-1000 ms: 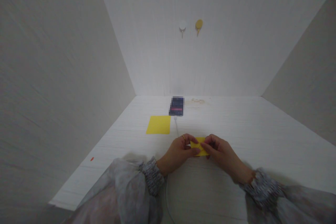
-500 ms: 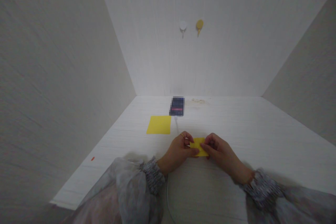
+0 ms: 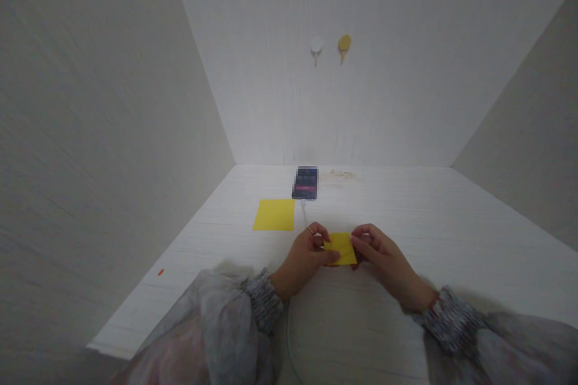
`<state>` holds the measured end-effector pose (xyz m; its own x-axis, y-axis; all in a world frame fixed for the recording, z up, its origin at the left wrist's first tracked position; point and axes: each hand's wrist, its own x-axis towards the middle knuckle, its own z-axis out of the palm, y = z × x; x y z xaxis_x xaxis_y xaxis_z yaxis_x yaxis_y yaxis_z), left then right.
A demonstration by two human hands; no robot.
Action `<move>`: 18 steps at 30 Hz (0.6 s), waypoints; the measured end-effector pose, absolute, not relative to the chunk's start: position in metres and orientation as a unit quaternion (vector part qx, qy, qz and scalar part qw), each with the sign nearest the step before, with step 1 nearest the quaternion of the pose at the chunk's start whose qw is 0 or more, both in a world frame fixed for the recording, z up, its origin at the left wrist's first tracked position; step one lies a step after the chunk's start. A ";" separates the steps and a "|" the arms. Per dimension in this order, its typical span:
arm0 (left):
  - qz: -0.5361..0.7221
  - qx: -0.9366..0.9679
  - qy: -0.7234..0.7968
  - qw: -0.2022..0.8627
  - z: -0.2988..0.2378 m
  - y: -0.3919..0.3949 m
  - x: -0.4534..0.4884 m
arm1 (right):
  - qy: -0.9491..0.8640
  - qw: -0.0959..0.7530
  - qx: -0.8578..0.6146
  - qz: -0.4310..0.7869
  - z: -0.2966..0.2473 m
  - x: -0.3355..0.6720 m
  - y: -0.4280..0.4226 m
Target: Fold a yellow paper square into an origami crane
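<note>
Currently, head view: one small yellow paper (image 3: 342, 243), held above or on the tabletop (image 3: 451, 222) (cannot tell which), pinched between thumb and fingers of the left hand (image 3: 303, 260); right hand (image 3: 383, 261), fingers loosely curled, touching its right edge, grip uncertain. Changed within the last second: right thumb withdrawn from the paper's middle to its edge, more of the face bared, the hold presumably now mainly the left's. Also, second yellow sheet (image 3: 274, 215), flat, well left of the right hand, near a dark pixelated device (image 3: 306, 183).
</note>
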<state>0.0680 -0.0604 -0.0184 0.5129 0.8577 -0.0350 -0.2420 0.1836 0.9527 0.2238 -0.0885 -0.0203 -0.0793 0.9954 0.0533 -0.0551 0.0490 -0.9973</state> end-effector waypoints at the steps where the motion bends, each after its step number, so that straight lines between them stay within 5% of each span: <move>1: 0.391 0.506 0.301 0.707 -0.019 -0.060 0.068 | -0.520 0.492 -0.459 0.527 -0.021 0.224 -0.088; 6: 0.395 0.512 0.290 0.706 -0.021 -0.059 0.067 | -0.557 0.424 -0.488 0.521 -0.022 0.226 -0.088; 18: 0.399 0.547 0.337 0.654 -0.017 -0.060 0.068 | -0.576 0.435 -0.479 0.500 -0.025 0.225 -0.089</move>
<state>0.0676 -0.0600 -0.0170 0.4546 0.8907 -0.0044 -0.1523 0.0826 0.9849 0.2246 -0.0890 -0.0246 -0.1635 0.9863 0.0214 0.1158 0.0407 -0.9924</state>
